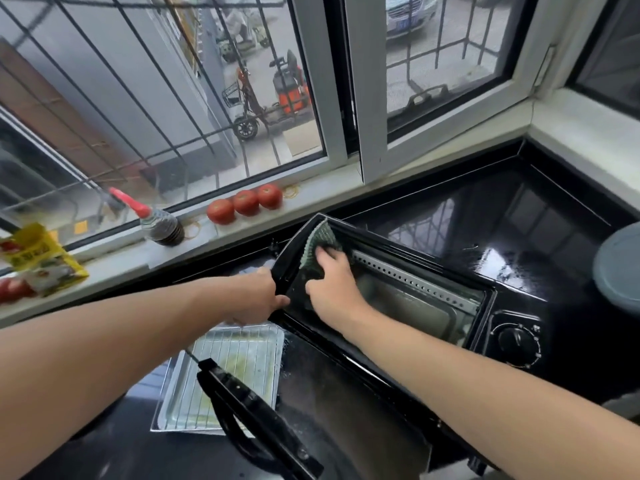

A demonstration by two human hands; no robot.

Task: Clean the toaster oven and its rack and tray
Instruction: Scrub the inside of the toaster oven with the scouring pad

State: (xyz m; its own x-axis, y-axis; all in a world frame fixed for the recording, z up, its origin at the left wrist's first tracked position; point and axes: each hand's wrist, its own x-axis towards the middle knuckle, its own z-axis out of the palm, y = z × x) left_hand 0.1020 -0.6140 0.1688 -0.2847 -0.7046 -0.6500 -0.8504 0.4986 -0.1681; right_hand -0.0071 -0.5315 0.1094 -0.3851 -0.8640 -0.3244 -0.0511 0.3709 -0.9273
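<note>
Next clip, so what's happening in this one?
A person is wiping a black toaster oven on a dark counter. The right hand presses a green cloth against the inside left wall, while the left hand grips the oven's left edge. The door hangs open. The rack sits in its tray on the counter beside the oven.

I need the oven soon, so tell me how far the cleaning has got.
Done: the rack and tray are out, stacked on the counter left of the toaster oven, whose door is open. In hand: the right hand presses a green cloth against the oven's inner left wall while the left hand grips its outer edge. Left: the tray shows yellowish residue, so it looks unwashed.
</note>
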